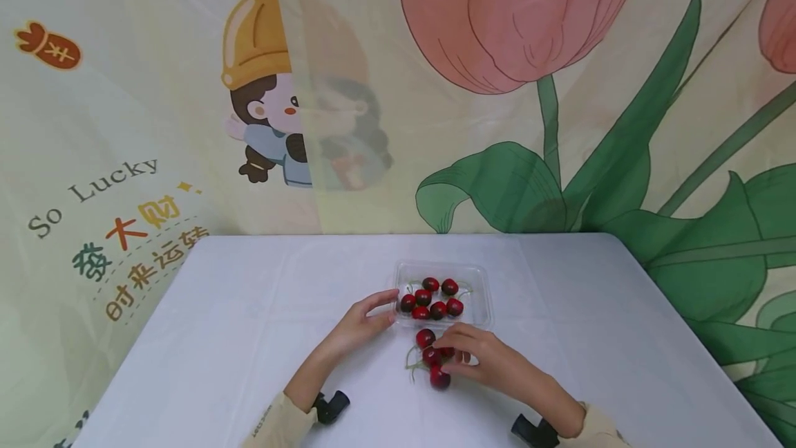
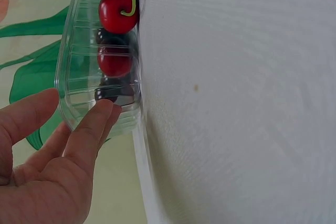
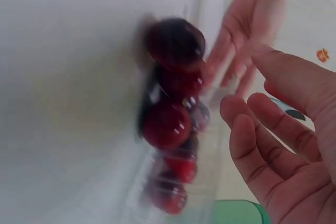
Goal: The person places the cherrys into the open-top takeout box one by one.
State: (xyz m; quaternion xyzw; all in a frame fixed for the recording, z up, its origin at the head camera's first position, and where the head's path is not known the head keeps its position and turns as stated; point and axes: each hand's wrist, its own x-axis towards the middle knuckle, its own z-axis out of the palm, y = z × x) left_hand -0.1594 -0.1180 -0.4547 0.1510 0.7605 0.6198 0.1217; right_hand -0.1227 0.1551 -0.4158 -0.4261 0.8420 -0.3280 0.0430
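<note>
The left hand (image 1: 359,325) is being held against the left end of a clear container (image 1: 477,301), its fingers loosely extended. To its right, cherries (image 1: 438,310) are being held inside the container. Nearer on the surface (image 1: 560,316), loose cherries (image 1: 432,357) are being partly covered from the right by the right hand (image 1: 488,357), its thumb and fingers apart.

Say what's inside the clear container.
Dark red cherries are inside the clear container. The parts of its floor directly beneath them are covered and can't be seen.
</note>
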